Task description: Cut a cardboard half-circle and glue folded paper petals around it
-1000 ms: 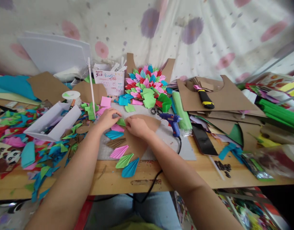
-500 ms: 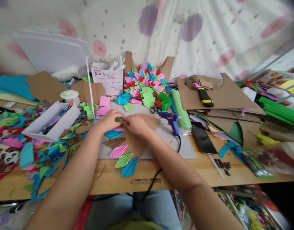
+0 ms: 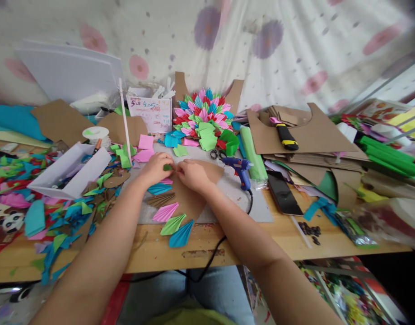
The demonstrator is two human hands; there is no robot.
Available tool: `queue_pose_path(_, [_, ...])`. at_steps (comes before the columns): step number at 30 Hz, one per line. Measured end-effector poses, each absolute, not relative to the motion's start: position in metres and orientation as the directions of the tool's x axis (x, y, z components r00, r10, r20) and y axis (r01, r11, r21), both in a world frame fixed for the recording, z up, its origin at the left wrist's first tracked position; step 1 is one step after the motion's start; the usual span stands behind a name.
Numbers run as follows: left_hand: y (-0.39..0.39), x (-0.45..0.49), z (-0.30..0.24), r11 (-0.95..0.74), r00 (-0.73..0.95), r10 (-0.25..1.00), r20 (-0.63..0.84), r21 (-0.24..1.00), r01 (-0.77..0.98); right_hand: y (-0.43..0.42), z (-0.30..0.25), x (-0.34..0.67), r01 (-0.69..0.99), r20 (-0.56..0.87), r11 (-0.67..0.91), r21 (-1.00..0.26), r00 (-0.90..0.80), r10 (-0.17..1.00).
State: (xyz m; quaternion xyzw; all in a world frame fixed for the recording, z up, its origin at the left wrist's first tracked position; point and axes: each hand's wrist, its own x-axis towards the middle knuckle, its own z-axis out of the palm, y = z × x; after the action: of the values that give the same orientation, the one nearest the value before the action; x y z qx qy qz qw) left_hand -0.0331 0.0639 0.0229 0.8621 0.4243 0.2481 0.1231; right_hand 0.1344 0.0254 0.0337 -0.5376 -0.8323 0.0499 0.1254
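Observation:
My left hand [image 3: 157,169] and my right hand [image 3: 193,175] meet at the left edge of a brown cardboard piece [image 3: 190,201]. Both are closed, fingertips pinched around a small green paper piece [image 3: 167,167], mostly hidden by the fingers. Pleated paper leaves fan out along the same cardboard edge: a blue one [image 3: 182,234] nearest me, then a green leaf [image 3: 172,225], a pink leaf [image 3: 165,212], a brown leaf [image 3: 160,199] and another blue leaf [image 3: 158,188]. Right of my hands lies a blue glue gun [image 3: 240,169] on the grey mat [image 3: 261,210].
A white box [image 3: 70,174] stands among paper scraps at left. Behind my hands sits a colourful paper-leaf piece [image 3: 205,110]. To the right are a phone [image 3: 284,193], a green roll [image 3: 254,155], stacked cardboard [image 3: 305,135] and a yellow-black cutter [image 3: 287,136]. The gun's cord [image 3: 212,257] crosses the table edge.
The whole view has shifted slightly. My hands stay together at the cardboard edge, with only small finger movement around the green paper piece.

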Motion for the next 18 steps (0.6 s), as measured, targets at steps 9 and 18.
queue_pose_path(9, [0.063,-0.039,0.028,-0.526,0.384,0.847,0.367,0.486,0.698,0.024,0.085,0.204,0.844,0.457,0.331,-0.422,-0.117,0.882])
queue_pose_path(18, [0.064,-0.042,0.027,-0.514,0.328,0.85,0.411,0.518,0.683,0.004,0.077,0.319,0.858,0.365,0.122,-0.498,0.08,0.928])
